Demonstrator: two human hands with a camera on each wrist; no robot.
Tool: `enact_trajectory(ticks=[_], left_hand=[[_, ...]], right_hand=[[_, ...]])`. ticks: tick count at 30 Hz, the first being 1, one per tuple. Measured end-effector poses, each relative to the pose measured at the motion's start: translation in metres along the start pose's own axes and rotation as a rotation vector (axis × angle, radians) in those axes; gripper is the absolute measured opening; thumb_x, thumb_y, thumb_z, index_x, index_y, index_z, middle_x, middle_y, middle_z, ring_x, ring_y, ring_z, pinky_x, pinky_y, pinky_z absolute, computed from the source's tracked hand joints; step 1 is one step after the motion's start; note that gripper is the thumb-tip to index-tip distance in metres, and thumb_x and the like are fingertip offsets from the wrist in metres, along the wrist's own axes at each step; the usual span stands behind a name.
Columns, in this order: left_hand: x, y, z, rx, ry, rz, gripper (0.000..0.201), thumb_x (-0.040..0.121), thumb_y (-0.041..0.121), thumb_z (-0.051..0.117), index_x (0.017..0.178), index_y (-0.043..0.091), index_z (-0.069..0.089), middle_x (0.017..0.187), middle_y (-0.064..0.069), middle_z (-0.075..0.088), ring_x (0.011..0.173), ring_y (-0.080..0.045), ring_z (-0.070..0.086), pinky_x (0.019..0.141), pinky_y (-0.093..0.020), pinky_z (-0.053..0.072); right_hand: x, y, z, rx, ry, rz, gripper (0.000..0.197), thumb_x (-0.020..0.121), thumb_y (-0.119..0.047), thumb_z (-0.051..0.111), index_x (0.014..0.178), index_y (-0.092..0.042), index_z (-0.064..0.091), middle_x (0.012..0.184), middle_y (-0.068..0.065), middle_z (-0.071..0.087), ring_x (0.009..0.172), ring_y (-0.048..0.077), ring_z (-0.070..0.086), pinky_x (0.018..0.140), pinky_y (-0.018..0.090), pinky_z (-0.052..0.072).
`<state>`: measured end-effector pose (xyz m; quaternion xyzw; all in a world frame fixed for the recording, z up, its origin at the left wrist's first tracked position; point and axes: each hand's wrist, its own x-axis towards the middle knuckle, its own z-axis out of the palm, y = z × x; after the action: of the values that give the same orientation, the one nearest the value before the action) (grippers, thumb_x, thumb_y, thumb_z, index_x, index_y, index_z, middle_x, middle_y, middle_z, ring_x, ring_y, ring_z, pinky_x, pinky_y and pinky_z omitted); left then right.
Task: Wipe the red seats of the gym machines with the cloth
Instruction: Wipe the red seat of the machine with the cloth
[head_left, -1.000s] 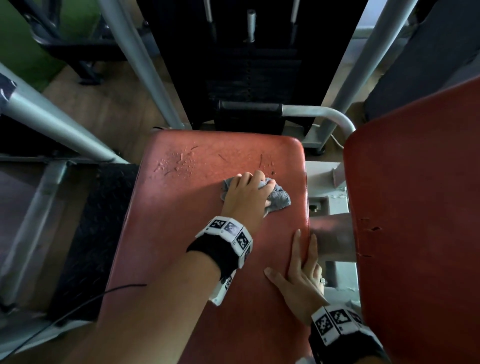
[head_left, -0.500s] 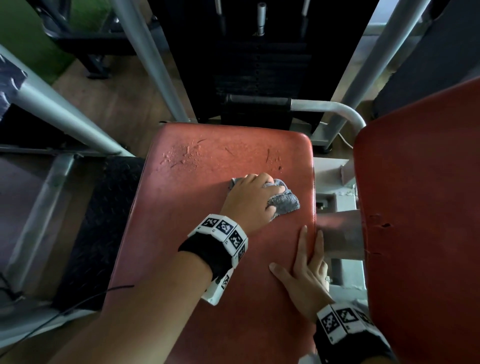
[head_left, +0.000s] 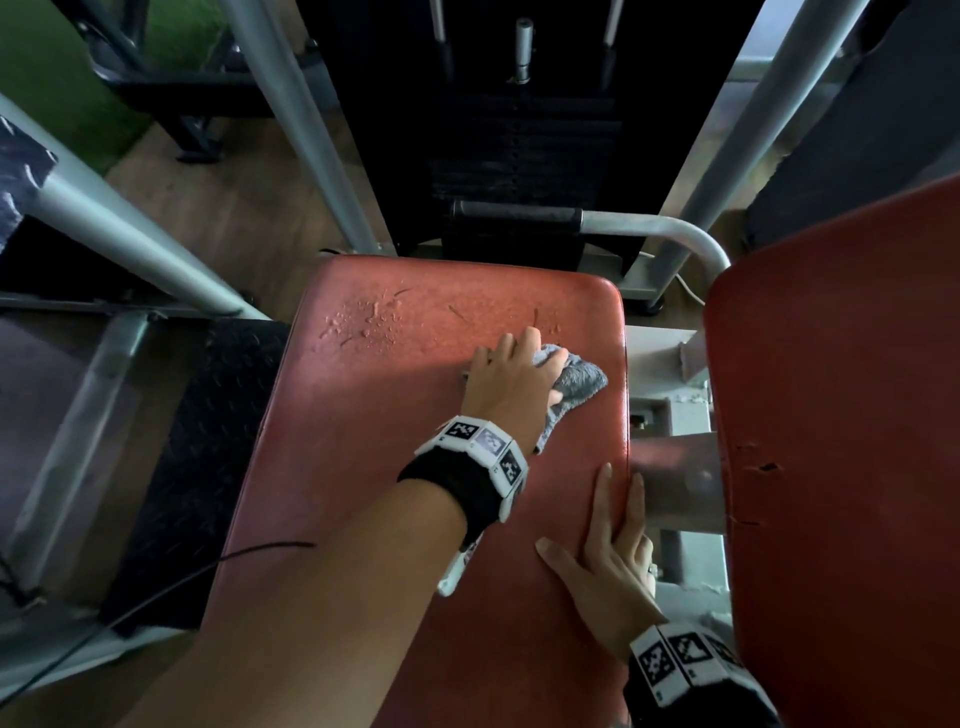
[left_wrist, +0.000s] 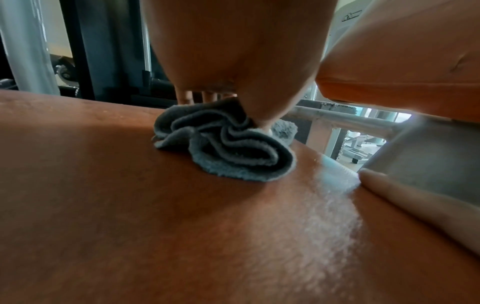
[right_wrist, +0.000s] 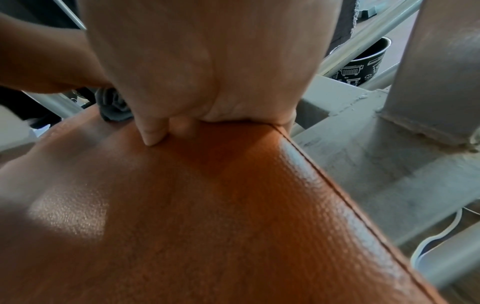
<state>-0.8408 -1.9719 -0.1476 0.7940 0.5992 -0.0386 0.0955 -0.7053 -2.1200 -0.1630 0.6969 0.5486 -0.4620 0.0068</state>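
Note:
A worn red seat (head_left: 395, 467) fills the middle of the head view, its far end scuffed and cracked. My left hand (head_left: 511, 382) presses a bunched grey cloth (head_left: 576, 384) onto the seat near its right edge, thumb and fingers curled into the folds; the left wrist view shows the cloth (left_wrist: 228, 148) crumpled under the thumb. My right hand (head_left: 608, 566) lies flat on the seat's right edge, fingers straight, nearer to me than the cloth. In the right wrist view the palm (right_wrist: 207, 67) rests on the seat seam (right_wrist: 324, 174).
A second red pad (head_left: 841, 441) stands close on the right, with grey frame tubing (head_left: 675, 483) in the gap. A black weight stack (head_left: 524, 135) and a curved handle bar (head_left: 649, 228) lie beyond the seat. Slanted grey posts and a black tread plate (head_left: 197, 457) are on the left. A dark paper cup (right_wrist: 363, 63) sits behind the frame.
My left hand has slid the cloth a little toward the seat's right edge and far end. My right hand stays flat on the edge.

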Motion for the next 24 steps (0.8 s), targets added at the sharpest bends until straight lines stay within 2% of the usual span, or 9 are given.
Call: enact_trajectory(ticks=[4, 9, 14, 18, 21, 24], left_hand=[[-0.002, 0.009, -0.001, 0.002, 0.012, -0.051, 0.051, 0.100, 0.038, 0.045, 0.148, 0.026, 0.033, 0.150, -0.009, 0.030, 0.128, -0.028, 0.036, 0.103, -0.045, 0.032], [-0.021, 0.014, 0.006, -0.003, 0.060, -0.100, 0.055, 0.097, 0.044, 0.048, 0.144, 0.020, 0.035, 0.138, -0.006, 0.039, 0.116, -0.025, 0.042, 0.093, -0.040, 0.035], [-0.016, 0.011, 0.005, 0.012, 0.018, -0.082, 0.057, 0.099, 0.043, 0.046, 0.148, 0.022, 0.030, 0.145, -0.007, 0.032, 0.123, -0.026, 0.038, 0.098, -0.044, 0.033], [-0.008, 0.005, 0.006, 0.018, 0.014, -0.038, 0.056, 0.099, 0.036, 0.049, 0.150, 0.025, 0.028, 0.149, -0.006, 0.030, 0.126, -0.026, 0.035, 0.104, -0.047, 0.030], [-0.012, 0.001, 0.008, 0.006, 0.052, 0.018, 0.054, 0.097, 0.035, 0.052, 0.147, 0.024, 0.035, 0.141, -0.003, 0.039, 0.120, -0.025, 0.042, 0.098, -0.043, 0.033], [-0.019, 0.006, 0.013, -0.061, 0.092, -0.006, 0.051, 0.090, 0.032, 0.064, 0.138, 0.024, 0.050, 0.129, 0.000, 0.050, 0.111, -0.025, 0.050, 0.090, -0.043, 0.038]], right_hand=[[0.000, -0.001, 0.000, 0.013, 0.008, 0.002, 0.104, 0.082, -0.065, 0.053, 0.128, -0.057, -0.040, 0.143, -0.015, -0.046, 0.141, 0.037, 0.012, 0.107, 0.049, 0.029], [-0.002, -0.001, -0.002, 0.015, -0.001, -0.004, 0.103, 0.084, -0.064, 0.053, 0.126, -0.057, -0.041, 0.143, -0.014, -0.047, 0.142, 0.035, 0.011, 0.107, 0.047, 0.029], [-0.001, 0.000, -0.002, 0.007, -0.013, -0.005, 0.102, 0.084, -0.064, 0.052, 0.127, -0.056, -0.041, 0.142, -0.016, -0.048, 0.141, 0.036, 0.011, 0.106, 0.048, 0.029], [-0.001, 0.000, -0.003, 0.004, -0.024, -0.004, 0.103, 0.084, -0.064, 0.052, 0.128, -0.056, -0.041, 0.141, -0.016, -0.049, 0.141, 0.036, 0.010, 0.108, 0.049, 0.029], [0.000, -0.001, -0.002, 0.002, -0.028, -0.007, 0.103, 0.084, -0.064, 0.052, 0.128, -0.055, -0.041, 0.140, -0.015, -0.050, 0.141, 0.036, 0.010, 0.108, 0.049, 0.028], [0.001, 0.000, -0.001, -0.001, -0.025, -0.007, 0.102, 0.083, -0.065, 0.051, 0.127, -0.056, -0.041, 0.138, -0.018, -0.052, 0.141, 0.034, 0.010, 0.108, 0.049, 0.027]])
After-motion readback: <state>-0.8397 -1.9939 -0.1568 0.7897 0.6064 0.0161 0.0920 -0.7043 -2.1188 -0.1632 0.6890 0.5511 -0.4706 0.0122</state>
